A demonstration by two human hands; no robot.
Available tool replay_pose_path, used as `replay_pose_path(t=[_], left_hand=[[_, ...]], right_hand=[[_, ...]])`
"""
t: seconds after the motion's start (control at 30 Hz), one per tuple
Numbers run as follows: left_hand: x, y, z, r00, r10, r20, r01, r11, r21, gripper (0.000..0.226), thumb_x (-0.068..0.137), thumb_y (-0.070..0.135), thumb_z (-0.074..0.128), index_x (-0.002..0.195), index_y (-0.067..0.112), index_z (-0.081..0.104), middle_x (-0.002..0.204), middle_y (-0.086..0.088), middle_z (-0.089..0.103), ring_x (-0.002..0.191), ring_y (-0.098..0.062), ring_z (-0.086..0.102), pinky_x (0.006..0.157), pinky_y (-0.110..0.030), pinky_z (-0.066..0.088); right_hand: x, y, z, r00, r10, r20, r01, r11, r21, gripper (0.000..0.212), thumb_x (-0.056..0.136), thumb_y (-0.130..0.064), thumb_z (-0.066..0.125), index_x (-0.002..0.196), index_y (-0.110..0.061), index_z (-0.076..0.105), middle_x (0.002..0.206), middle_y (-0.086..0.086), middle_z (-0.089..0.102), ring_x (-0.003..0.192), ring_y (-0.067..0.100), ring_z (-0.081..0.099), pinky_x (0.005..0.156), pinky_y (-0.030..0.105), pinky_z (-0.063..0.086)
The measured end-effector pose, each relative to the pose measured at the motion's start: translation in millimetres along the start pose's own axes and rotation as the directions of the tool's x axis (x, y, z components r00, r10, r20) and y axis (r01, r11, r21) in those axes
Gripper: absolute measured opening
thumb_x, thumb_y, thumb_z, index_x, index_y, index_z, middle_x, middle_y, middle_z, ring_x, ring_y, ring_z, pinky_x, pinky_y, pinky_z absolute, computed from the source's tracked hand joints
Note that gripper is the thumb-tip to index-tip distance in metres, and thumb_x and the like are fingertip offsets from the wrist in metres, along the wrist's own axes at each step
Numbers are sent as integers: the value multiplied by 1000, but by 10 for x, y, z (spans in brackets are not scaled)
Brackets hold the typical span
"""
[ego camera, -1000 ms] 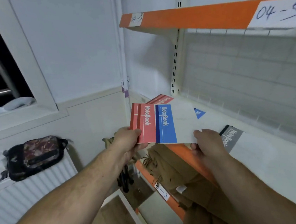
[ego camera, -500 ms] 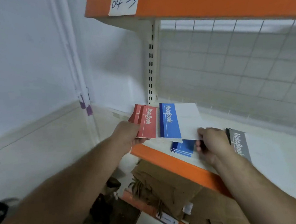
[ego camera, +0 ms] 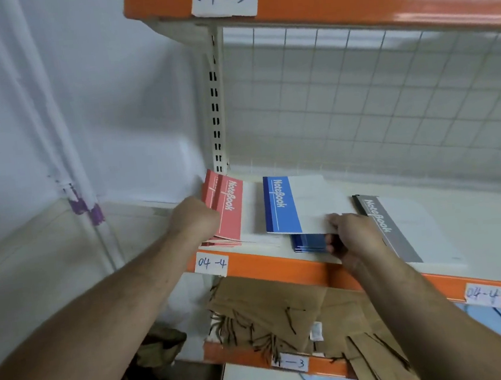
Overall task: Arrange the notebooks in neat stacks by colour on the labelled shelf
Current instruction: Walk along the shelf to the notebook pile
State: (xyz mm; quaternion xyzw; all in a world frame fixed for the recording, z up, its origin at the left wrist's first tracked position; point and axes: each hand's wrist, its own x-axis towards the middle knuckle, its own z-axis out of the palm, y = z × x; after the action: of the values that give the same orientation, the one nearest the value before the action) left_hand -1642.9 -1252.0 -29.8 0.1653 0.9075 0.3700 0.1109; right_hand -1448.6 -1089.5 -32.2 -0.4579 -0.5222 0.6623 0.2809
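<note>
On the shelf (ego camera: 282, 268) marked by the label 04-4 (ego camera: 211, 263), three colours have each their own place: red at the left end, blue in the middle, grey to the right. The left grip (ego camera: 195, 219) is closed around the left edge of the red notebooks (ego camera: 230, 213) and holds them a little tilted over the red pile (ego camera: 217, 243) that lies at the shelf's front edge. It seems they are held so in order to come down square on that pile. The right grip (ego camera: 351, 236) pinches the blue notebook (ego camera: 284, 204) at its near right corner, thumb on top, and keeps it almost flat just above the blue stack (ego camera: 309, 243). I think this corner hold leaves the cover free, so the edges can be matched with the stack below before letting go. The grey notebook (ego camera: 386, 225) lies flat on the shelf just beside the right grip, apart from the blue ones, and no hand touches it. By my judgement the sorting is well advanced, and both held items are not yet laid down. The red pile looks somewhat fanned at its near edge, so it may need straightening.
</note>
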Motion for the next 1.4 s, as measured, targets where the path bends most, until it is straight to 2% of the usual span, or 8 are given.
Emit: replay_pose_path(t=[0.27,0.43,0.63,0.77,0.87,1.03,1.3,1.4], left_hand=[[88,-181,-24,999,35,11,-36,990,139,38,92,36,64,111,15,39,89,-1,60,68,-19,66,50,-26,48],[101,-125,24,973,214,-90,-168,916,365,62,84,49,70,126,14,40,121,-11,48,113,-29,51,85,-42,49],[-31,141,217,933,358,-24,-327,875,358,64,91,46,58,142,11,39,139,-10,43,129,-30,38,101,-43,41],[-154,290,347,927,373,27,-356,857,374,63,92,44,55,143,13,40,146,-7,40,138,-28,32,110,-45,37],[-224,359,440,931,362,51,-354,859,369,60,92,42,55,143,13,43,146,-6,43,137,-27,34,112,-44,35],[-362,482,598,939,344,24,-328,870,369,57,92,41,57,141,14,45,142,-5,46,132,-26,39,107,-41,39],[-546,585,780,942,334,-36,-301,886,352,51,92,42,57,135,17,49,137,-1,51,125,-22,44,100,-41,45],[-611,617,846,937,348,-40,-314,884,346,51,93,44,57,136,18,50,139,2,51,126,-18,45,100,-36,43]], right_hand=[[-49,16,22,998,-8,-55,8,1000,6,18,98,-3,46,85,-8,56,63,12,49,47,19,43,45,27,37],[17,15,-91,995,9,-96,-9,1000,1,17,97,-3,46,84,-8,55,63,11,48,48,20,42,47,27,36],[178,-99,-307,984,-73,-160,33,971,-238,18,94,-1,46,77,-7,53,65,14,52,50,25,48,54,34,44],[282,-80,-453,967,-254,-38,132,620,-773,16,88,-16,55,80,-4,62,69,10,63,64,26,60,58,28,48],[324,-52,-497,954,-296,56,164,355,-920,19,90,-26,57,99,-10,63,96,9,68,85,25,61,67,26,43],[359,-76,-496,907,-372,198,265,139,-954,32,96,-27,50,122,-9,53,130,11,52,109,31,60,78,32,42],[422,-37,-466,826,-288,485,452,-177,-874,31,92,-22,53,120,-10,60,117,7,53,110,29,56,82,34,45],[459,-39,-493,815,-279,507,473,-183,-862,31,91,-25,55,118,-11,61,116,7,53,108,29,56,79,33,42]])
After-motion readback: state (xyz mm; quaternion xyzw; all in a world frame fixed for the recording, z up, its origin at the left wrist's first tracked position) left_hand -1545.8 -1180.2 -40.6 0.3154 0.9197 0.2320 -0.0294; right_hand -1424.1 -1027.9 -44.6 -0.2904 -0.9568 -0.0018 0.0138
